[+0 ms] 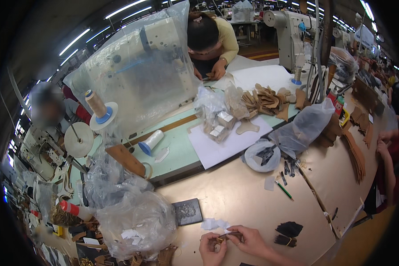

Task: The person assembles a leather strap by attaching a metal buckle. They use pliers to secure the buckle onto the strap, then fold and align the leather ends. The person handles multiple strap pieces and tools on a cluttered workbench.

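Note:
Close to the lower edge, my left hand (212,250) and my right hand (248,241) meet, fingers closed around a small dark strip (229,233). The strip curves from one hand to the other; its lower part is hidden by my fingers. Something small and yellowish shows between the fingertips, too small to name. Just beyond my hands lie several thin white slips (213,223). To the right of my right hand rest a bundle of dark pieces (290,228) and a second dark bundle (284,240) with a band around it.
A dark square block (187,212) and plastic bags (135,221) are at left. Farther right lie a green pencil (284,190) and an open bag of black pieces (262,156). Across the table, a person (217,40) bends over work beside a plastic-covered sewing machine (142,66).

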### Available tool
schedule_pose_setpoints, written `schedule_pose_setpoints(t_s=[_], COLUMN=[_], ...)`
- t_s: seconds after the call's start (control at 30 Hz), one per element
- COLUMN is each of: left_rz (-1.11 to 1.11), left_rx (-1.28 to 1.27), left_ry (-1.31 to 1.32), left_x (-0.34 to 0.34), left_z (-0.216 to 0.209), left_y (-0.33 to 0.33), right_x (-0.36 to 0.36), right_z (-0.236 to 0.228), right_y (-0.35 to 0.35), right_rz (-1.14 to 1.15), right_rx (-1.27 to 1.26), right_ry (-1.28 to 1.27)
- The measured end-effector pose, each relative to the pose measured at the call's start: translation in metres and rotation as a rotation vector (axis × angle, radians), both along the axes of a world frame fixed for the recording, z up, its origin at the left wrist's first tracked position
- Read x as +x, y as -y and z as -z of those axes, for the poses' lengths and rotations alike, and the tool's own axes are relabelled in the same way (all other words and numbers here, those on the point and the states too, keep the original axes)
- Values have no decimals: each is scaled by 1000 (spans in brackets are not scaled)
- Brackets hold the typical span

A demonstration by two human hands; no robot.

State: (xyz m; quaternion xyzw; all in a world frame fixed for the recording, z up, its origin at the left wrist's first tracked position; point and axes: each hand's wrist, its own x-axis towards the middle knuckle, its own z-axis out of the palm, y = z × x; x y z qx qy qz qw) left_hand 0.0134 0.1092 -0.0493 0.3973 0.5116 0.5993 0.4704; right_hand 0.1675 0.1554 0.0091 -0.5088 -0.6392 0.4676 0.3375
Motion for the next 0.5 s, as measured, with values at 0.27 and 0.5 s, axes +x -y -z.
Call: schedule_pose_setpoints(t_s=[0.27,0.5], left_rz=[-7,-6], left_rx=[-173,-142], left_ry=[-46,-65], left_x=[3,6], left_z=[19,11], left_y=[10,9], right_x=[0,3], right_z=[4,2], right_y=[0,1], right_rz=[53,55], right_rx=[-53,-88], right_ry=[-72,-32])
